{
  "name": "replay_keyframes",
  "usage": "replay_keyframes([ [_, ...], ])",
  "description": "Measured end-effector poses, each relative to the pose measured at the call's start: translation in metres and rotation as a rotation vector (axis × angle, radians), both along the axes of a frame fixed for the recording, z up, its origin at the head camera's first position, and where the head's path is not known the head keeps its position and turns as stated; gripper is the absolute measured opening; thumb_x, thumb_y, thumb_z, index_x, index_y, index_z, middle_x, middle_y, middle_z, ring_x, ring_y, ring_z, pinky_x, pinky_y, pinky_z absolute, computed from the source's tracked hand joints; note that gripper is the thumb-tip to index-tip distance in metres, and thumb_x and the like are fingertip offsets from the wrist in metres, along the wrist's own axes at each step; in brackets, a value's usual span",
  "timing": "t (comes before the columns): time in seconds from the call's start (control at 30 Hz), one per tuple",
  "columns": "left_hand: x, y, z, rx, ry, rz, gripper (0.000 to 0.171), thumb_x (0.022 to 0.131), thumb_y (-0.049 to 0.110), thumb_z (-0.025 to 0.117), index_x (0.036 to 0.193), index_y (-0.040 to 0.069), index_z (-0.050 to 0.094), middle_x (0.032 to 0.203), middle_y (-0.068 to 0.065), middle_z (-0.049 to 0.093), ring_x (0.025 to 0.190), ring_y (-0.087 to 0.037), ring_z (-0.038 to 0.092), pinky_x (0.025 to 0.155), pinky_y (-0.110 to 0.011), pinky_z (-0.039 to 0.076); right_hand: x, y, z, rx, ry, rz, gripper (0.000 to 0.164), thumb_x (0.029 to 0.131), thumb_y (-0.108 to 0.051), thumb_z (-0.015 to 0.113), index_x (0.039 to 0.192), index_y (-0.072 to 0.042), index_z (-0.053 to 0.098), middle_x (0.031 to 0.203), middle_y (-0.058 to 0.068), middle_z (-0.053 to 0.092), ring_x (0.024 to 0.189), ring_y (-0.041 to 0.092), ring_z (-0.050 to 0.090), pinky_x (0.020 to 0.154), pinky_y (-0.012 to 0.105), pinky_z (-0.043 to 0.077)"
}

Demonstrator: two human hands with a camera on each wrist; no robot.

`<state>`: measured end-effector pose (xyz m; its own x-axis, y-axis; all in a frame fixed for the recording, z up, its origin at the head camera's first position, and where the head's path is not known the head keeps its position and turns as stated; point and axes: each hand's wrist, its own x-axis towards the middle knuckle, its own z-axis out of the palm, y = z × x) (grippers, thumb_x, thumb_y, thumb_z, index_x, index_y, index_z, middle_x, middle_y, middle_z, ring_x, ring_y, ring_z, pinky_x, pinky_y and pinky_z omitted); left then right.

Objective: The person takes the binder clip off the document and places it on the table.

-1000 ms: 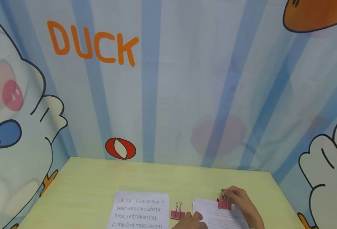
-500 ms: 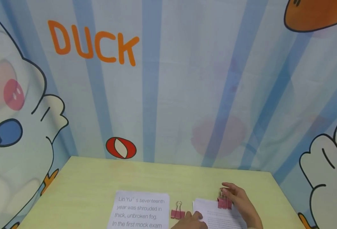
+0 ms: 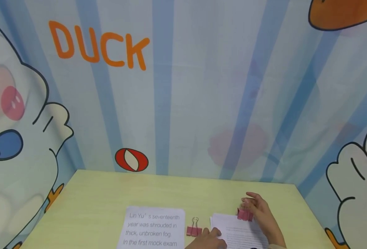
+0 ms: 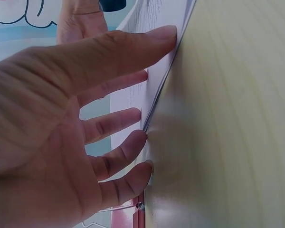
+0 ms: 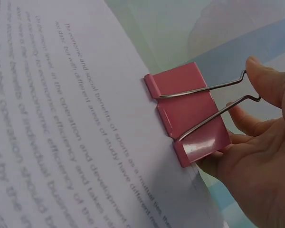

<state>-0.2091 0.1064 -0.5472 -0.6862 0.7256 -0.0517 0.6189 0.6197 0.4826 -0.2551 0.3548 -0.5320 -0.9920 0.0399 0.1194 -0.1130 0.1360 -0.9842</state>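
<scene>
A stack of printed paper (image 3: 233,228) lies on the right of the table. At its top edge sits a pink binder clip (image 3: 245,214), its lips at the page's edge and its body beyond it in the right wrist view. My right hand (image 3: 262,212) holds this clip, thumb at a wire handle, fingers behind. My left hand (image 3: 209,238) rests at the stack's left side; in the left wrist view its fingers (image 4: 116,123) are spread along the paper edge (image 4: 166,71). A second pink binder clip (image 3: 194,231) lies left of the stack, handles upward in the head view.
Left of the second clip lies a large-print sheet (image 3: 153,226) that begins "Lin Yu's seventeenth year". Pale yellow tabletop (image 3: 158,190) reaches back to a striped blue curtain (image 3: 192,103) with duck drawings and the word DUCK.
My right hand has shifted up with the clip, which sits farther out at the stack's top edge. Its index finger has lifted off the handles. My left hand keeps its place.
</scene>
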Motion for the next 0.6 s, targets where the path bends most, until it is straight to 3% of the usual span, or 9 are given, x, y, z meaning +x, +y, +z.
replay_keyframes([
  [0.17,0.001,0.000,0.002,0.000,-0.009,0.004,0.029,0.087,0.041,0.076,0.112,0.025,0.077,0.120,0.005,0.059,0.089,-0.011,0.049,0.075,-0.026,0.046,0.001,0.001,0.007,-0.061,0.090,0.026,0.041,0.106,-0.003,0.048,0.138,0.018,0.032,0.113,0.011,0.063,0.095,0.010,0.067,0.080,0.021,0.054],
  [0.3,0.001,-0.001,0.002,-0.007,-0.014,0.007,0.030,0.088,0.042,0.075,0.113,0.026,0.076,0.122,0.005,0.059,0.090,-0.011,0.049,0.076,-0.026,0.046,0.002,0.003,0.009,-0.063,0.086,0.043,0.040,0.106,-0.004,0.047,0.138,0.016,0.032,0.112,0.004,0.064,0.097,0.010,0.067,0.082,0.022,0.054],
  [0.47,0.000,-0.001,0.001,-0.009,-0.043,0.006,0.032,0.089,0.044,0.074,0.115,0.027,0.076,0.123,0.006,0.058,0.090,-0.010,0.049,0.076,-0.027,0.047,0.004,0.007,0.011,0.012,-0.016,0.012,0.045,0.108,-0.011,0.047,0.143,0.012,0.031,0.121,0.017,0.062,0.102,0.007,0.063,0.083,0.020,0.051],
  [0.6,-0.001,-0.003,0.000,-0.010,-0.057,0.004,0.034,0.089,0.046,0.074,0.117,0.028,0.075,0.124,0.006,0.057,0.091,-0.010,0.048,0.076,-0.027,0.047,0.005,0.014,0.011,0.083,-0.036,-0.007,0.046,0.108,-0.014,0.047,0.144,0.012,0.034,0.127,0.029,0.060,0.102,0.006,0.064,0.083,0.020,0.050],
])
